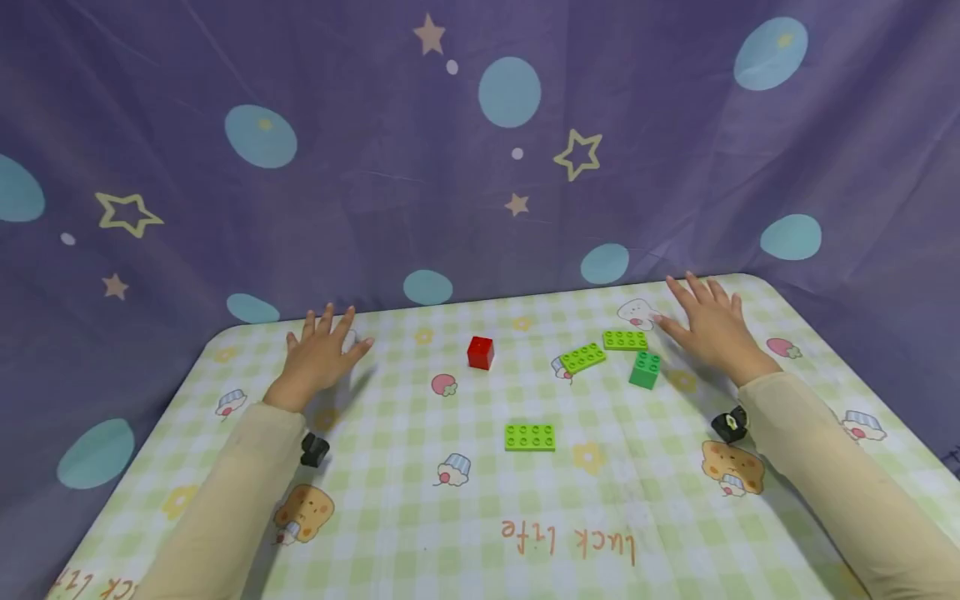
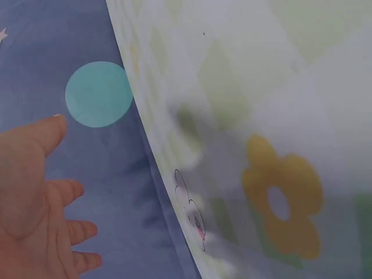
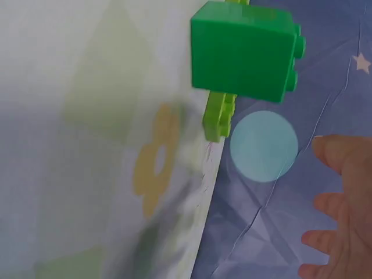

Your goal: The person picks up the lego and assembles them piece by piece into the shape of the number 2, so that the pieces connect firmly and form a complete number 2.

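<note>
My left hand (image 1: 318, 357) hovers with spread fingers above the far left part of the table, holding nothing. On the far right, my right hand (image 1: 712, 329) is spread the same way, its thumb nearest the green block (image 1: 645, 369). Beside that block lie two flat lime bricks, one straight (image 1: 625, 340) and one turned at an angle (image 1: 583, 357). A third lime brick (image 1: 529, 437) lies nearer the front. The red block (image 1: 481, 352) stands between the hands, toward the back. In the right wrist view the green block (image 3: 244, 52) looms large, apart from the fingers.
A checked tablecloth (image 1: 390, 533) with printed cupcakes, flowers and lettering covers the table. Its far edge meets a purple curtain (image 1: 360, 225) with stars and blue ovals. Small black devices are strapped under the left wrist (image 1: 315, 450) and the right wrist (image 1: 730, 425).
</note>
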A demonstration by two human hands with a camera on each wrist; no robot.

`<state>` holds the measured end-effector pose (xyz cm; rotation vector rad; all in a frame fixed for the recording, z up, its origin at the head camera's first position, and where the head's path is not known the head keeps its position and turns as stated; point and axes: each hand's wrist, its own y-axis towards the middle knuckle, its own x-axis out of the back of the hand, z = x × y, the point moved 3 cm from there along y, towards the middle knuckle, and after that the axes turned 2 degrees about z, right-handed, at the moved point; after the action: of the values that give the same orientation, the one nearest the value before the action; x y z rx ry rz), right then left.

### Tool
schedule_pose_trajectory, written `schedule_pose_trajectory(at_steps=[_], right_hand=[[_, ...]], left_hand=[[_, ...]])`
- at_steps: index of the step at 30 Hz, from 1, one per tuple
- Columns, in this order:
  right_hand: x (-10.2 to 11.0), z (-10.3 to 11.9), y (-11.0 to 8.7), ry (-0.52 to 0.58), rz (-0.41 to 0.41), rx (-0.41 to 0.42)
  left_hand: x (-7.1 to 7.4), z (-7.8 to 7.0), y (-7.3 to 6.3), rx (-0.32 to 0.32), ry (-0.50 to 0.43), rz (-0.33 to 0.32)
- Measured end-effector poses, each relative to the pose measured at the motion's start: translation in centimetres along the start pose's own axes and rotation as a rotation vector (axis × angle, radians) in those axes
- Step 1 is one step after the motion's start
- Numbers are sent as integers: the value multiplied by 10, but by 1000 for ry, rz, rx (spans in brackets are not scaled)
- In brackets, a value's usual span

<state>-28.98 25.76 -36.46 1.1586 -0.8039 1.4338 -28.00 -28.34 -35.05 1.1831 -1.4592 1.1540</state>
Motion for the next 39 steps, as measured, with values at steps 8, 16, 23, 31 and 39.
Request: schedule_pose_trajectory(at_steps=[8,16,23,31,39], right_hand=[[9,29,-4,27,-38,114],[5,64,-15,84,3,231],[-6,89,-24,136,18,337],[-22,111,-35,202,62,456],[-42,129,-44,419,187,497]], left_hand=[[6,-11,1,-19,2,-7],[4,-25,-4,-81,-54,-15],[-1,-41,-8,-141,-114,-28],[-10,-57,-13,-222,-194,-71],[-25,-76,-17,-325,-292,-102]])
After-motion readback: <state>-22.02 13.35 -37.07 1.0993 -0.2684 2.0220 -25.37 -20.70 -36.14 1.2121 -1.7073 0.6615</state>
